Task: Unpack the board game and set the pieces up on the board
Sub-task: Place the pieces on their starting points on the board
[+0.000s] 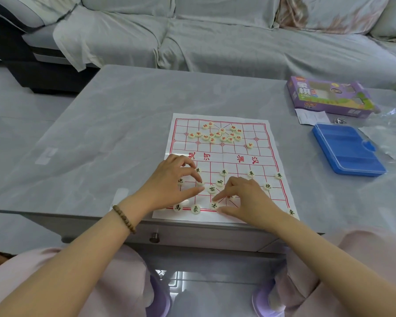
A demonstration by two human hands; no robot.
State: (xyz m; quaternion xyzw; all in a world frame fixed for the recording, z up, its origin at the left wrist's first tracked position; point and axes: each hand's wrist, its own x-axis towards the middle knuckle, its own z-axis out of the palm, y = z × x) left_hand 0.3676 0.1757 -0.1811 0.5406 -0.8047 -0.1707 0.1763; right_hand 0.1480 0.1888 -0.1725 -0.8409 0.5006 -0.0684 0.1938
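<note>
Pieces [220, 133] with red characters lie heaped on the board's [261, 156] far half; black-marked pieces [223, 172] dot its near half. Our left hand [174, 179] pinches a pale piece [200, 183] on the board's near left part. Our right hand [247, 197] clamps forefinger and thumb on a near-edge piece [214, 205]. One loose piece [212, 189] lies between them. Right of the board, on the tabletop [124, 122], we see a blue case [345, 152] and a purple box [329, 97] beyond it.

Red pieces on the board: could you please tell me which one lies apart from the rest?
The lone piece right of the cluster, nearest the river lettering.
</note>
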